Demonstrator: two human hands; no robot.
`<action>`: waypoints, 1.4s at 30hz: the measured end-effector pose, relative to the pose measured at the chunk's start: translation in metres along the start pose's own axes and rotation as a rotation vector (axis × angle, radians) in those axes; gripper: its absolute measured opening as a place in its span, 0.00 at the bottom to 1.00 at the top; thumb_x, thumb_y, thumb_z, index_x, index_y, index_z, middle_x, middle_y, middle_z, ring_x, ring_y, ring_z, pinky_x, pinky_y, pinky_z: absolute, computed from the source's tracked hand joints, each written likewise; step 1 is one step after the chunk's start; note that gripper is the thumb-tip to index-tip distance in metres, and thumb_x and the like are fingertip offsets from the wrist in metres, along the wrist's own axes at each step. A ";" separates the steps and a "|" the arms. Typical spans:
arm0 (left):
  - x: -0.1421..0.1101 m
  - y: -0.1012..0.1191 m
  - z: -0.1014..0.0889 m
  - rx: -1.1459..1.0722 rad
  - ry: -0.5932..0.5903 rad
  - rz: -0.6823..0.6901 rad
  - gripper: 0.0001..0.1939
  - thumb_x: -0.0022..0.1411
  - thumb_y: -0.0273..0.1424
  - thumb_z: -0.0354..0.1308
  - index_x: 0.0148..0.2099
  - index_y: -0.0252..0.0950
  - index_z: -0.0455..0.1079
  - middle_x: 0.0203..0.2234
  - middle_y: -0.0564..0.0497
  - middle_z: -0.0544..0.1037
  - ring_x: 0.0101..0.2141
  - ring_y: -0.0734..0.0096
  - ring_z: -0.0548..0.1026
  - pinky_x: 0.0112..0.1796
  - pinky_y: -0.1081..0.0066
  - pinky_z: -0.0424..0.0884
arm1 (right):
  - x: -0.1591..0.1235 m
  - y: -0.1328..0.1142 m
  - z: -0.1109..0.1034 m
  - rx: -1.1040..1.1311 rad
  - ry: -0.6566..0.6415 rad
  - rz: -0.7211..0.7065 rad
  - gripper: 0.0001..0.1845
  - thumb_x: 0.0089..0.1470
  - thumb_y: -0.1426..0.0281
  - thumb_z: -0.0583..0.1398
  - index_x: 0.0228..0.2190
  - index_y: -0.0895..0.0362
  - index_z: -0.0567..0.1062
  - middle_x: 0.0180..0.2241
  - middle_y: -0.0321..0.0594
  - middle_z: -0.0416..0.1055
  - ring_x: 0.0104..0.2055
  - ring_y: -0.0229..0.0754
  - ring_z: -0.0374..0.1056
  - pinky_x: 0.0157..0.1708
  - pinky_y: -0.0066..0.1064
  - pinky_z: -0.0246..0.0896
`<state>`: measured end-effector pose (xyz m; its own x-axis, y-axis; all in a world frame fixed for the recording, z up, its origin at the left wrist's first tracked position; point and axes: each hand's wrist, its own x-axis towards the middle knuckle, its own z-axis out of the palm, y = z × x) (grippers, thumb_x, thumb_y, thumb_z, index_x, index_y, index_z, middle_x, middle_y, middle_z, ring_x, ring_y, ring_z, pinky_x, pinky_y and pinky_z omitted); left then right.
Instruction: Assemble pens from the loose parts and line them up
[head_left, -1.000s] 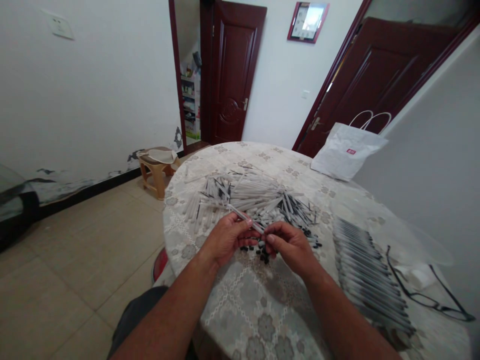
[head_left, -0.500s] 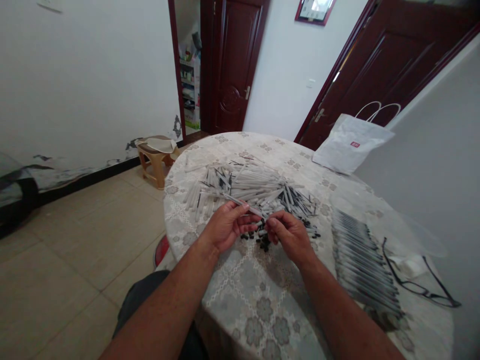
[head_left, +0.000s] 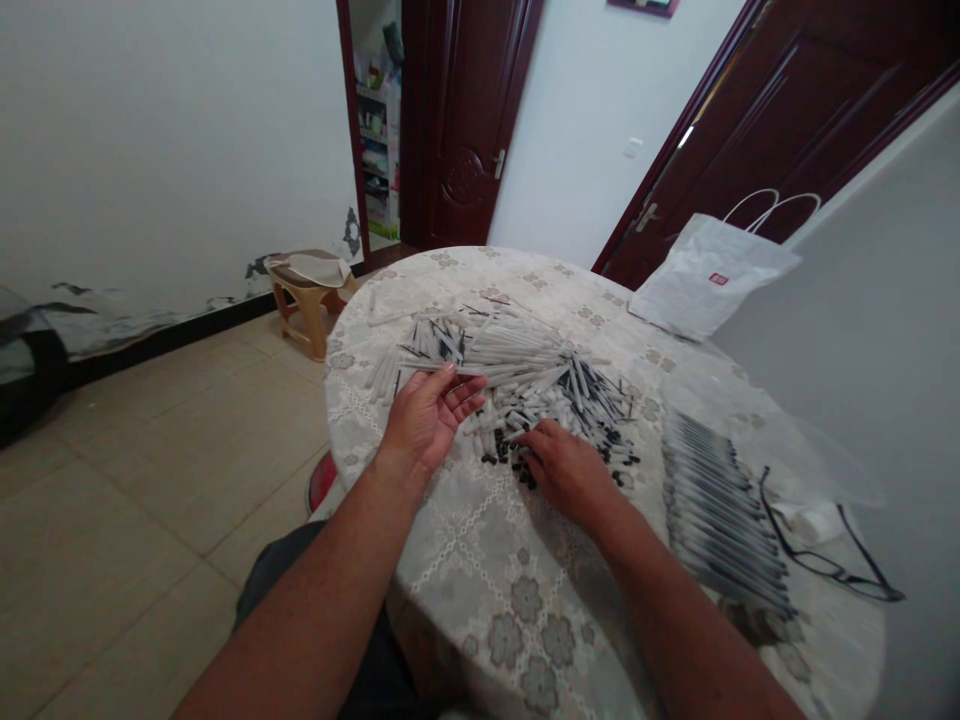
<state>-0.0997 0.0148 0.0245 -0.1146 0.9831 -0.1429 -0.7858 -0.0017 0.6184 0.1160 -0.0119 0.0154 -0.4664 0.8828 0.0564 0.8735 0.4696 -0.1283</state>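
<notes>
My left hand [head_left: 426, 418] holds a slim pale pen barrel [head_left: 466, 372] between thumb and fingers, palm turned up, above the near left of the pile. Lower and to the right, my right hand [head_left: 564, 468] reaches down with bent fingers among small black pen caps [head_left: 499, 446]; whether a cap is between its fingertips is hidden. Beyond both hands lies a heap of whitish pen barrels [head_left: 517, 345]. Dark-filled pen parts [head_left: 589, 385] are mixed in on its right side.
A row of pens [head_left: 720, 510] lies side by side at the right, near black-framed glasses [head_left: 832, 570] and clear plastic film [head_left: 795, 440]. A white paper bag [head_left: 701, 285] stands at the table's far right. The round table has a flowered cloth [head_left: 480, 560]. A stool [head_left: 307, 300] stands left.
My hands have parted: the left moved left with the pen barrel, and the right left the barrel's end and went down to the caps. The view has tipped downward.
</notes>
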 end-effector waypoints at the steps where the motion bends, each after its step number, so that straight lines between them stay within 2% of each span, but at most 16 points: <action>1: 0.000 0.000 0.000 0.006 -0.002 0.001 0.08 0.61 0.28 0.64 0.38 0.35 0.67 0.31 0.47 0.82 0.36 0.63 0.84 0.35 0.68 0.79 | 0.000 0.001 0.000 -0.031 -0.014 0.024 0.13 0.64 0.71 0.58 0.48 0.51 0.77 0.46 0.42 0.72 0.45 0.43 0.72 0.40 0.29 0.60; 5: -0.001 0.002 0.000 0.012 -0.006 0.004 0.07 0.61 0.28 0.64 0.38 0.35 0.68 0.31 0.48 0.82 0.35 0.63 0.84 0.34 0.68 0.79 | 0.000 0.006 -0.002 -0.075 -0.037 0.076 0.12 0.64 0.70 0.58 0.48 0.52 0.77 0.45 0.42 0.72 0.44 0.43 0.72 0.40 0.29 0.59; 9: -0.002 0.003 0.001 0.012 -0.017 0.012 0.07 0.62 0.28 0.63 0.39 0.34 0.68 0.31 0.47 0.82 0.35 0.64 0.83 0.34 0.69 0.79 | -0.001 0.005 -0.004 -0.054 -0.011 0.052 0.10 0.65 0.70 0.57 0.46 0.53 0.77 0.45 0.42 0.71 0.45 0.42 0.71 0.40 0.29 0.59; 15: -0.003 0.003 0.002 0.030 -0.022 0.004 0.07 0.61 0.28 0.64 0.38 0.34 0.67 0.31 0.47 0.82 0.35 0.63 0.83 0.33 0.69 0.79 | 0.000 -0.012 -0.003 -0.011 -0.010 -0.036 0.10 0.67 0.68 0.57 0.46 0.53 0.77 0.44 0.41 0.72 0.44 0.41 0.71 0.40 0.29 0.60; 20: -0.003 0.002 0.002 0.043 -0.028 -0.001 0.08 0.61 0.28 0.64 0.38 0.35 0.67 0.31 0.48 0.82 0.35 0.63 0.83 0.33 0.69 0.79 | 0.005 -0.025 0.006 -0.101 -0.062 -0.018 0.07 0.66 0.66 0.58 0.41 0.52 0.76 0.42 0.41 0.72 0.41 0.43 0.71 0.35 0.30 0.59; 24: -0.005 0.002 0.002 0.066 -0.039 -0.022 0.09 0.60 0.28 0.65 0.39 0.35 0.66 0.32 0.47 0.82 0.35 0.63 0.84 0.33 0.69 0.79 | 0.007 -0.027 0.013 -0.108 -0.022 0.003 0.07 0.66 0.68 0.56 0.39 0.54 0.74 0.42 0.42 0.72 0.39 0.43 0.71 0.33 0.30 0.59; 28: -0.008 -0.002 0.002 0.113 -0.094 -0.034 0.11 0.60 0.29 0.66 0.40 0.35 0.66 0.33 0.47 0.82 0.36 0.61 0.84 0.34 0.67 0.79 | 0.005 -0.019 0.014 0.147 0.215 0.005 0.07 0.66 0.68 0.55 0.40 0.55 0.73 0.40 0.44 0.73 0.39 0.44 0.71 0.38 0.32 0.61; 31: -0.012 -0.009 0.004 0.155 -0.151 -0.079 0.12 0.60 0.30 0.66 0.41 0.36 0.65 0.34 0.46 0.83 0.36 0.60 0.84 0.35 0.66 0.80 | 0.004 -0.012 0.015 0.508 0.405 0.084 0.08 0.65 0.64 0.57 0.41 0.54 0.74 0.34 0.39 0.75 0.34 0.42 0.70 0.37 0.31 0.63; 33: -0.015 -0.014 0.006 0.182 -0.187 -0.115 0.13 0.60 0.29 0.66 0.42 0.36 0.65 0.35 0.45 0.82 0.37 0.59 0.84 0.35 0.66 0.80 | 0.006 -0.009 0.017 0.754 0.476 0.168 0.10 0.62 0.61 0.60 0.40 0.53 0.74 0.31 0.37 0.75 0.31 0.40 0.69 0.34 0.30 0.63; 37: -0.018 -0.023 0.009 0.207 -0.236 -0.156 0.14 0.60 0.29 0.67 0.43 0.36 0.64 0.36 0.44 0.82 0.37 0.59 0.84 0.36 0.65 0.80 | 0.011 -0.006 0.021 1.064 0.534 0.214 0.12 0.58 0.59 0.63 0.40 0.54 0.74 0.32 0.37 0.75 0.32 0.39 0.69 0.33 0.30 0.65; 42: -0.018 -0.027 0.009 0.218 -0.250 -0.156 0.15 0.60 0.29 0.67 0.44 0.36 0.64 0.38 0.44 0.82 0.38 0.60 0.84 0.37 0.65 0.81 | 0.012 -0.006 0.022 1.111 0.536 0.206 0.13 0.58 0.60 0.64 0.41 0.54 0.75 0.32 0.36 0.75 0.31 0.38 0.69 0.33 0.30 0.66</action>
<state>-0.0705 -0.0009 0.0171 0.1691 0.9830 -0.0717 -0.6315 0.1639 0.7579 0.1025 -0.0043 -0.0053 0.0081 0.9544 0.2984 0.2111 0.2900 -0.9334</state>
